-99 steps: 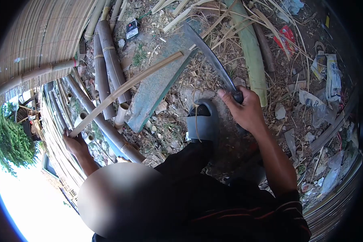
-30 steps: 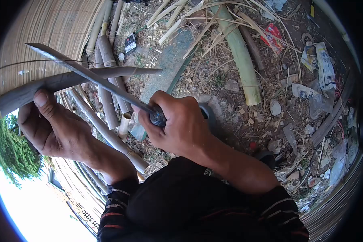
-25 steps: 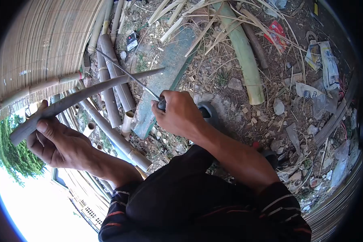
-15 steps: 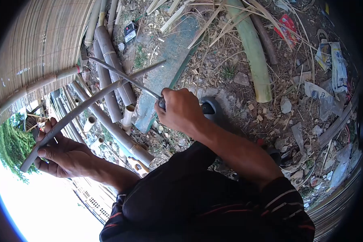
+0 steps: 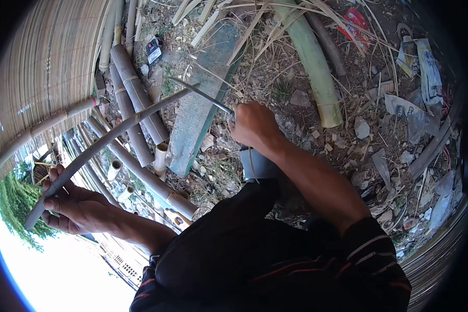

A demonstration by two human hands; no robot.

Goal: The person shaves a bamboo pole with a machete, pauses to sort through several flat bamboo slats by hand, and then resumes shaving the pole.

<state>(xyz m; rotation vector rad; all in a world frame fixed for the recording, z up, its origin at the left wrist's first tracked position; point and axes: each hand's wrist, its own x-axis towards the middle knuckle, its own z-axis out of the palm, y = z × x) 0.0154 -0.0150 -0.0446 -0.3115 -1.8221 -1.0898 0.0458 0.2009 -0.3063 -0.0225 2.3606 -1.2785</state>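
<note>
A long grey-brown bamboo strip (image 5: 112, 134) slants above the littered ground (image 5: 291, 126), the grip of the left hand (image 5: 74, 209) closed around it near its lower end. A knife (image 5: 209, 100) crosses the strip close to its far end; whether the two touch I cannot tell. The right hand (image 5: 254, 124) is clenched on the knife, hiding most of the handle. Below the crossing lies a worn green board (image 5: 190, 138), dark bamboo poles (image 5: 126, 65) to its left and a thick green bamboo stem (image 5: 317, 67) to its right. Past the poles, a black box (image 5: 153, 50) bears a white label, too small to read. At right, a red packet (image 5: 354, 30), a white sachet (image 5: 428, 67) with blue print and a pale wrapper (image 5: 398, 108) with dark lettering carry writing too blurred to make out
</note>
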